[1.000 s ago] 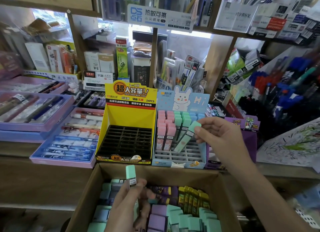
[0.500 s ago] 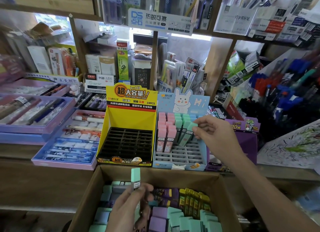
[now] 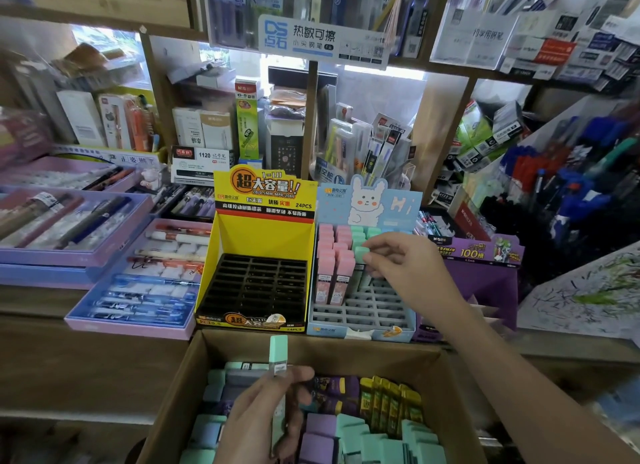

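The mint case (image 3: pixel 362 254) stands almost upright, its top toward 12 o'clock, in the blue tray (image 3: pixel 360 329) marked "Hi". The right hand (image 3: pixel 405 266) pinches it. Pink cases (image 3: pixel 334 276) stand just beside it at 9 o'clock. At 6 o'clock the left hand (image 3: pixel 266 418) grips a second mint case (image 3: pixel 278 356), upright over the cardboard box (image 3: pixel 346 350). The yellow box (image 3: pixel 263 235), further toward 9 o'clock, reads "24PCS".

Two hands in view, both bare.
Left hand (image 3: pixel 263 418), lower centre of frame: shows back of hand, thumb and knuckles, cut off at the bottom edge.
Right hand (image 3: pixel 405 269), centre right: bare, slim fingers.
Forearm (image 3: pixel 512 377) behind it is bare along all its visible length, down to the lower right corner.
Nails too blurred to tell.
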The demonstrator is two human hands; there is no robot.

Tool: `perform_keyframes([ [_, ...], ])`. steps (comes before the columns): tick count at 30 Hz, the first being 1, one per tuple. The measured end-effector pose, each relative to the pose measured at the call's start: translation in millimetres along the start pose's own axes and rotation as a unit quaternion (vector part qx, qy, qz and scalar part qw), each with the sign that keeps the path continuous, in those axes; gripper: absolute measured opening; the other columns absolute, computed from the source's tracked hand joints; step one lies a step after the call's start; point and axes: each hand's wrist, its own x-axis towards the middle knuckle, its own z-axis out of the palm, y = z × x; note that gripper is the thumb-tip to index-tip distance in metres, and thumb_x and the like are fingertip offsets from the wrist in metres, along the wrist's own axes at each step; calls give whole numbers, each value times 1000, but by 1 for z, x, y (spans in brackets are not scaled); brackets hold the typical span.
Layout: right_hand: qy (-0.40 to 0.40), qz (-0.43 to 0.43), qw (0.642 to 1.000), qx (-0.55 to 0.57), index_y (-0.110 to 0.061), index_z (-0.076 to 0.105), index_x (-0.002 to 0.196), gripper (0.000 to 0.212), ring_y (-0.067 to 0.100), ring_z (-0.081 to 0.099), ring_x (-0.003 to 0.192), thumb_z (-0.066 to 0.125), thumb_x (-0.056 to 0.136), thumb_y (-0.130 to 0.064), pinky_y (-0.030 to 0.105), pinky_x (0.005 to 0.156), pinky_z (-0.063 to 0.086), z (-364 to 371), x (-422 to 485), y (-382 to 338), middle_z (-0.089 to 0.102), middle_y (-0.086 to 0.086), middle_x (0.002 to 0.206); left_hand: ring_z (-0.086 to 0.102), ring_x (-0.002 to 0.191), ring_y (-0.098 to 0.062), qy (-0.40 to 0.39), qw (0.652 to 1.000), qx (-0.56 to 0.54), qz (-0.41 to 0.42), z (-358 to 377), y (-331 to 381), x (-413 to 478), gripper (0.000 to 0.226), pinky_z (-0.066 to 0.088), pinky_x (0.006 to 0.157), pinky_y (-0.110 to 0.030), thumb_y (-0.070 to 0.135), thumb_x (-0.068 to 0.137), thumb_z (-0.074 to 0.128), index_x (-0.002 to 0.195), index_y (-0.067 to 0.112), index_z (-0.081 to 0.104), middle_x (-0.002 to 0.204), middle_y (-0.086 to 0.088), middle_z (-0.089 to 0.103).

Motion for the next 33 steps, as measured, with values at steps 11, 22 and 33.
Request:
perform_keyframes([
  [11, 20, 13, 1000, 12, -25, 71, 94, 20, 14, 76, 76, 75, 92, -6, 34, 77, 65, 4, -2, 8, 75, 2, 81, 44, 36, -23, -16, 996, -80, -21, -5, -2, 9, 55, 31, 33, -18, 44, 77, 55, 114, 3, 62, 68, -26, 62],
  [22, 28, 71, 992, 97, -16, 74, 96, 14, 14, 76, 74, 69, 94, -2, 22, 66, 61, 4, -76, 26, 78, 0, 82, 69, 63, -26, 44, 993, 54, 99, -4, 6, -3, 25, 55, 52, -33, 32, 97, 57, 88, 20, 76, 86, -19, 75],
  [33, -194, 250, 946, -64, -28, 65, 94, 7, 17, 70, 83, 70, 90, -29, 32, 75, 56, 30, -116, 96, 71, 1, 100, 73, 91, -25, -22, 953, 242, 180, 13, 39, 12, 31, 58, 83, -40, 50, 88, 59, 107, 31, 74, 94, -5, 75],
])
